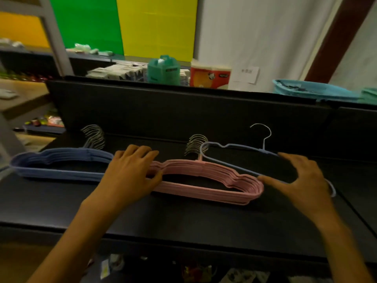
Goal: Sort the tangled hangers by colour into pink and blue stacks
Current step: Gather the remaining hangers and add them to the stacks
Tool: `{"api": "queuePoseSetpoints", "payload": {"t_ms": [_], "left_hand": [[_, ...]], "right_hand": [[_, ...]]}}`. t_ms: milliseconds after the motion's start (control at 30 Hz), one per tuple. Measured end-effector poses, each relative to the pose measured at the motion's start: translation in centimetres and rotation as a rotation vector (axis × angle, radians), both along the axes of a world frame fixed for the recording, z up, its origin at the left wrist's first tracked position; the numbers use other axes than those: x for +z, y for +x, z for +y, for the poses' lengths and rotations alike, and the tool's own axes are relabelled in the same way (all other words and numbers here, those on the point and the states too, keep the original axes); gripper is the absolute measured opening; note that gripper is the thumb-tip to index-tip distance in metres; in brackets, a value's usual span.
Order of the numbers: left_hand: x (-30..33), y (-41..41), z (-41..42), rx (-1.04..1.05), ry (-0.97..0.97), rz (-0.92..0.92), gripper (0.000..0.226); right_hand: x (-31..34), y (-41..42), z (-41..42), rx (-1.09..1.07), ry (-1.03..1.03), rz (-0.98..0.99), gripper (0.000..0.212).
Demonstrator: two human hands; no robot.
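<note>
a stack of pink velvet-coated hangers with metal hooks (206,181) is seen lying flat at the middle of a black tabletop (183,217), its left end covered by the left hand (130,170), whose fingers are spread nearly straight and pressed down on the stack, the thumb tucked at its inner rim. to the left, just beside that hand, a stack of blue velvet-coated hangers (59,164) is laid flat, its silver hooks pointed toward a black back panel (183,111). a single pale blue hanger (234,152) is set partly over the pink stack's right end, its hook raised; the right hand (304,178) is held over its right part with fingers spread and slightly curved, and whether it is gripped cannot be told. behind the panel, a teal plastic container (163,70), a red and white paper-goods pack (210,75), a blue plastic basket (314,90) and a white paper note (247,75) are visible; their printing is too blurred to be read.
</note>
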State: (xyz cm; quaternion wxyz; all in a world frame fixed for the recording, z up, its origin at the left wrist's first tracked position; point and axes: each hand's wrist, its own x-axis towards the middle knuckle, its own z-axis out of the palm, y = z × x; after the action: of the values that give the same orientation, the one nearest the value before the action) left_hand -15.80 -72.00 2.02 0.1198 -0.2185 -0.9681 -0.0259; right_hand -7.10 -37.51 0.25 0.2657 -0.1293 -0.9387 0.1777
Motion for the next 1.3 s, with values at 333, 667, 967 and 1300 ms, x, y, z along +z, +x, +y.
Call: {"api": "queuePoseSetpoints", "payload": {"t_ms": [333, 667, 967, 1300], "left_hand": [[-1.3, 2.5, -9.6, 0.197, -0.013, 0.004, 0.063], [-1.8, 0.4, -24.1, 0.276, 0.012, 0.002, 0.066], [-1.0, -4.2, -32.8, 0.166, 0.045, 0.017, 0.063], [-1.4, -6.9, -33.9, 0.051, 0.105, 0.002, 0.064]], "right_hand": [[0.2, -3.8, -9.3, 0.187, 0.070, -0.024, 0.094], [-0.2, -7.9, -25.3, 0.256, 0.113, -0.029, 0.101], [-1.6, -11.5, -37.4, 0.259, 0.098, -0.086, 0.088], [-3.3, -14.0, -39.9, 0.264, -0.021, -0.203, 0.088]]}}
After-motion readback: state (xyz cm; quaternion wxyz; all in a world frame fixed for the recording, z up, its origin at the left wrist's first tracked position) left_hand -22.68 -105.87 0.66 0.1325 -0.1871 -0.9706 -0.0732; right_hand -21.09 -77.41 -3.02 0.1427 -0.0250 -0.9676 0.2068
